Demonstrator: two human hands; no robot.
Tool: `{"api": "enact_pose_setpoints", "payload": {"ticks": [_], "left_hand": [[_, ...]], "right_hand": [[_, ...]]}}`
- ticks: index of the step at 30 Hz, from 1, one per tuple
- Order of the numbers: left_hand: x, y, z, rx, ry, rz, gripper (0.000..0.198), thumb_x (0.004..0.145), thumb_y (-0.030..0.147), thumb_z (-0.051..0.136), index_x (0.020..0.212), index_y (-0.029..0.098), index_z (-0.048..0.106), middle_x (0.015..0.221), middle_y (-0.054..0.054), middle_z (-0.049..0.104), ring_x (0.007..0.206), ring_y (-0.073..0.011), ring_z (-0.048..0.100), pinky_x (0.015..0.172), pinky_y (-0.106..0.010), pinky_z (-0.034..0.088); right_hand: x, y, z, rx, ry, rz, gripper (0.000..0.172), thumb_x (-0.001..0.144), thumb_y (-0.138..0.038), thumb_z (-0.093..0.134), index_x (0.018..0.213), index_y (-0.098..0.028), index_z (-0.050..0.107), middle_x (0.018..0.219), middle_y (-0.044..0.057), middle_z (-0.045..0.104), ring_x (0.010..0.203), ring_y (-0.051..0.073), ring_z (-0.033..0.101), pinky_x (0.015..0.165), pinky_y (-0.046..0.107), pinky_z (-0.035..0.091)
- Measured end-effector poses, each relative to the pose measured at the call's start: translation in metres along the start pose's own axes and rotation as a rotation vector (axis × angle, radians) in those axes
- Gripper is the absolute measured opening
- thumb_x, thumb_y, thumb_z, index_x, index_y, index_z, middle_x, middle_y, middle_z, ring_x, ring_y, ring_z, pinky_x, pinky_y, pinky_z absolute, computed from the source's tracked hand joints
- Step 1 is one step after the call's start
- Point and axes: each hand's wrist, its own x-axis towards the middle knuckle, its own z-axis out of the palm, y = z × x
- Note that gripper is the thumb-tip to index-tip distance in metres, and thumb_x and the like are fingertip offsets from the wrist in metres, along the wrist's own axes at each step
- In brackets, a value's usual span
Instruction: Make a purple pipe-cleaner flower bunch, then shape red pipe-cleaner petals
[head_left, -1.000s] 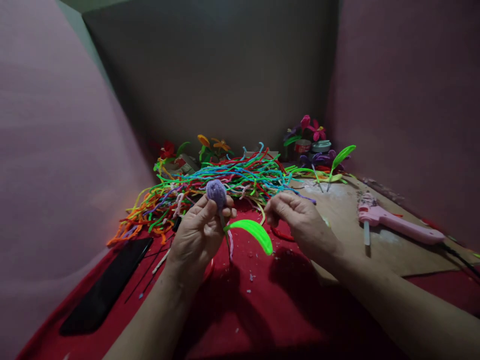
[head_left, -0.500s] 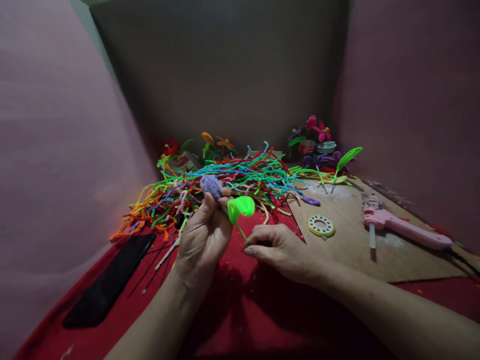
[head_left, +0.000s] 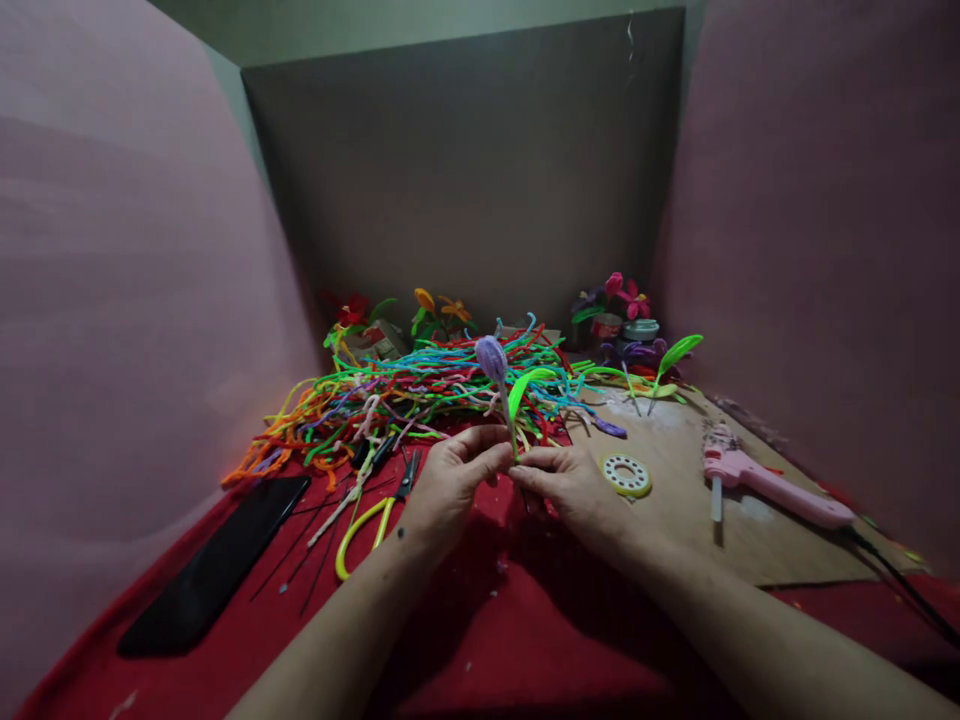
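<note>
Between my hands stands a purple pipe-cleaner flower bud (head_left: 492, 358) on a pale stem, upright and leaning slightly left. A bright green pipe-cleaner leaf (head_left: 528, 388) rises right beside it and curves to the right. My left hand (head_left: 457, 485) pinches the bud's stem between thumb and fingers. My right hand (head_left: 566, 490) pinches the leaf's lower end, its fingertips touching those of the left. Both stems meet at the fingertips, where the exact contact is partly hidden.
A heap of coloured pipe cleaners (head_left: 420, 385) lies behind my hands. Yellow-handled scissors (head_left: 386, 510) and a black phone (head_left: 217, 565) are at left. At right, a board (head_left: 675, 530) carries a tape roll (head_left: 625, 475) and a pink glue gun (head_left: 780, 485). Finished flowers (head_left: 630, 295) stand behind.
My hands have come together, bringing the leaf against the bud's stem. The bud has turned upright and moved right. The view has tilted up, and the scissors now show beside my left arm.
</note>
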Motion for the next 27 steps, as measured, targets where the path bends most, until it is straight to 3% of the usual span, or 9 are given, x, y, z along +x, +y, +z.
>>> {"api": "enact_pose_setpoints", "payload": {"ticks": [5, 9, 16, 21, 27], "left_hand": [[0.001, -0.004, 0.0, -0.032, 0.008, 0.013, 0.011, 0.067, 0.024, 0.07, 0.066, 0.014, 0.067, 0.058, 0.002, 0.057, 0.055, -0.0084, 0.045, 0.056, -0.022, 0.036], [0.001, -0.003, -0.001, -0.006, 0.002, 0.036, 0.014, 0.07, 0.026, 0.068, 0.065, 0.013, 0.064, 0.056, 0.002, 0.054, 0.054, -0.0086, 0.045, 0.056, -0.023, 0.036], [0.001, 0.001, 0.001, 0.025, 0.037, -0.007, 0.02, 0.068, 0.032, 0.069, 0.069, 0.013, 0.063, 0.052, 0.003, 0.049, 0.048, -0.0069, 0.039, 0.05, -0.021, 0.03], [0.0, 0.005, 0.001, 0.08, -0.056, -0.061, 0.022, 0.071, 0.032, 0.066, 0.065, 0.012, 0.061, 0.053, 0.003, 0.048, 0.047, -0.0059, 0.037, 0.047, -0.02, 0.027], [0.003, -0.001, 0.006, 0.042, -0.011, -0.034, 0.022, 0.07, 0.031, 0.066, 0.062, 0.013, 0.057, 0.048, 0.005, 0.045, 0.045, -0.0052, 0.037, 0.046, -0.019, 0.026]], "right_hand": [[-0.001, 0.002, 0.004, -0.03, 0.027, -0.017, 0.019, 0.069, -0.03, 0.061, 0.064, -0.012, 0.066, 0.044, -0.006, 0.041, 0.041, 0.005, 0.031, 0.042, 0.021, 0.023], [-0.001, 0.002, 0.004, -0.061, 0.004, -0.009, 0.015, 0.069, -0.024, 0.059, 0.058, -0.013, 0.063, 0.044, -0.006, 0.041, 0.041, 0.005, 0.03, 0.042, 0.022, 0.022], [-0.001, 0.007, 0.004, -0.083, -0.068, -0.045, 0.014, 0.072, -0.025, 0.056, 0.065, -0.015, 0.064, 0.046, -0.005, 0.044, 0.041, 0.006, 0.035, 0.042, 0.021, 0.026], [-0.002, 0.007, 0.003, -0.095, -0.038, -0.107, 0.017, 0.075, -0.027, 0.055, 0.066, -0.015, 0.064, 0.05, -0.004, 0.045, 0.045, 0.006, 0.035, 0.043, 0.02, 0.028], [0.003, 0.014, 0.0, -0.124, -0.03, -0.107, 0.017, 0.075, -0.025, 0.053, 0.065, -0.016, 0.062, 0.052, -0.004, 0.048, 0.046, 0.007, 0.04, 0.046, 0.02, 0.031]]}}
